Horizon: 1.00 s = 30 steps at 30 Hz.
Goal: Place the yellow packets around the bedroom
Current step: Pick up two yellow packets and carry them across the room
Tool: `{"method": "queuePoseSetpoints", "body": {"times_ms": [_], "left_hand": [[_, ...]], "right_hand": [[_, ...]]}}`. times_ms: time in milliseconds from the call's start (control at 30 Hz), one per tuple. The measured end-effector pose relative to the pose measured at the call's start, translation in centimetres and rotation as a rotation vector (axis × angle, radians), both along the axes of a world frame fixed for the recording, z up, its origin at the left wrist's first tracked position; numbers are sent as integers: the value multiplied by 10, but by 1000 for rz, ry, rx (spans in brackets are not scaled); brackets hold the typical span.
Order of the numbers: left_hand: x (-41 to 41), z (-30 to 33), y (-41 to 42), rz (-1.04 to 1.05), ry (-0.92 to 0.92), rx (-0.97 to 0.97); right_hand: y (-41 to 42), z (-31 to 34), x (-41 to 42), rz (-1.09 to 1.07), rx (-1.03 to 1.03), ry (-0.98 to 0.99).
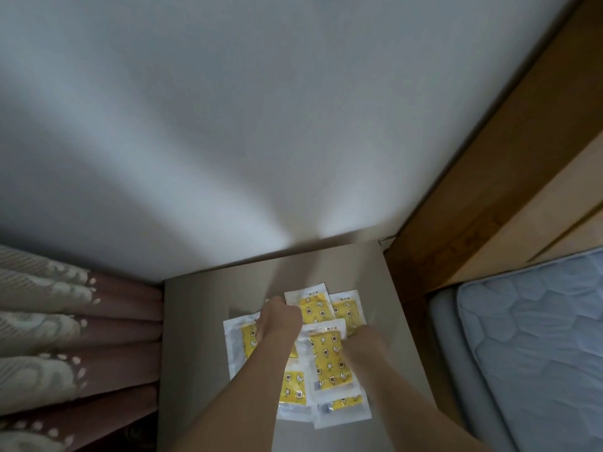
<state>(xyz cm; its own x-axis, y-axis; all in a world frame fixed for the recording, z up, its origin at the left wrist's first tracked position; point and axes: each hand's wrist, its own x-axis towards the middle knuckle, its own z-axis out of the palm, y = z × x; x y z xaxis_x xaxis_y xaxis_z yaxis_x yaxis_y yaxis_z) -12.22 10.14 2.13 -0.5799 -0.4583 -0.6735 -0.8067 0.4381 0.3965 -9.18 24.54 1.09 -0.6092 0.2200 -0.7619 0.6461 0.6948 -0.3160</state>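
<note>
Two bare forearms enter from the lower centre of the frame and reach toward a pile of yellow packets (326, 357). The packets (clear-edged sachets with a yellow patterned panel) overlap one another on the top of a grey bedside cabinet (195, 321), in the lower middle of the frame.

The left hand (280, 318) rests over the upper left part of the pile with its fingers curled; whether they pinch a packet cannot be determined, because the hand hides its own fingertips. The right hand (365, 337) lies at the right edge of the pile, its fingers apparently tucked against a packet; the grip is blurred and cannot be determined either.

Judged step: gathering or selecting packets from the pile; none appears distributed yet. The next move calls for separating a single packet from the slippery overlapping stack and carrying it to a location in the room.

A patterned curtain (65, 321) hangs at the lower left. A mattress (538, 337) and wooden bed frame (473, 207) occupy the right side.
</note>
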Motion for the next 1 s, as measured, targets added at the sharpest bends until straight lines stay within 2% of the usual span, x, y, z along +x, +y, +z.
{"method": "queuePoseSetpoints", "body": {"times_ms": [167, 300, 467, 567, 667, 767, 900, 1000], "left_hand": [[9, 17, -5, -26, 100, 129], [15, 61, -7, -39, 174, 235], [30, 169, 6, -76, 239, 160], [50, 243, 21, -44, 311, 232], [68, 310, 39, -11, 368, 327], [77, 362, 60, -106, 407, 373], [75, 411, 102, -261, 493, 434], [76, 443, 138, -356, 565, 500]], "right_hand": [[5, 11, 7, -31, 28, 70], [11, 46, 9, -53, 18, 126], [32, 147, 20, 22, 37, 194], [54, 223, 37, 5, 80, 279], [72, 296, 62, -126, 63, 377], [91, 355, 84, -312, 30, 498], [125, 402, 107, -573, -64, 691], [154, 431, 129, -731, -58, 841]]}}
